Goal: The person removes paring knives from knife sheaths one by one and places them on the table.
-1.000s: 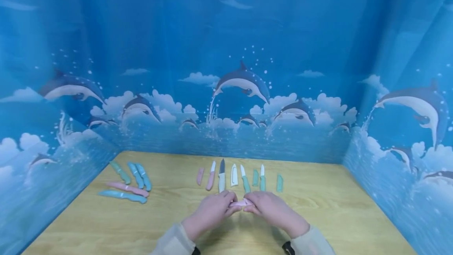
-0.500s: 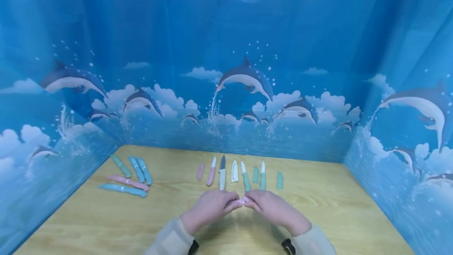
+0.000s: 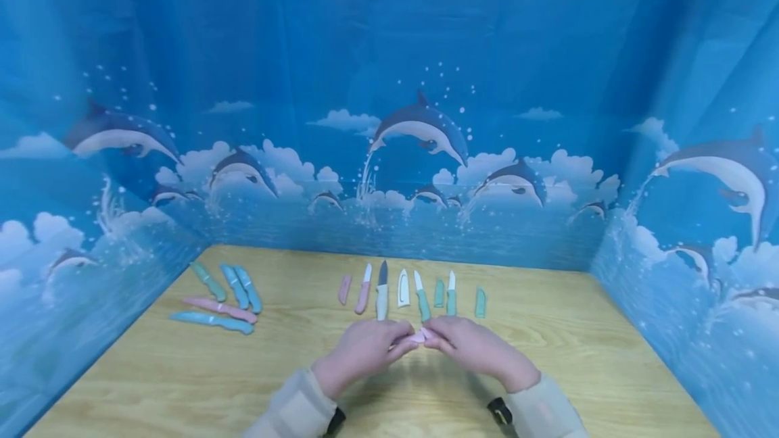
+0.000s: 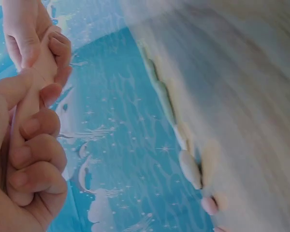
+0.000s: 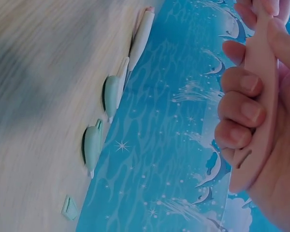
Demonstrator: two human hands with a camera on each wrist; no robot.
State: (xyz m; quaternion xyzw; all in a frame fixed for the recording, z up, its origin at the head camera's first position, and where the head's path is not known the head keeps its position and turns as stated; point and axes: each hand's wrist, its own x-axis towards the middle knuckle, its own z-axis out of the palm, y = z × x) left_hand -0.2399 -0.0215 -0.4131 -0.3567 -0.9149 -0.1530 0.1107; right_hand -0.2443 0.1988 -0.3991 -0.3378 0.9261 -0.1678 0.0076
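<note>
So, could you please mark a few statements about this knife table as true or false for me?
1. Both hands grip one pink knife between them. True: left hand and right hand both curl round it.
2. The row of knives and sheaths lies nearer the person than the hands. False: it lies beyond the hands, toward the backdrop.
3. A separate group of sheathed knives lies at the table's left. True.
4. The table is bare metal. False: it is light wood.
5. The backdrop shows dolphins. True.
</note>
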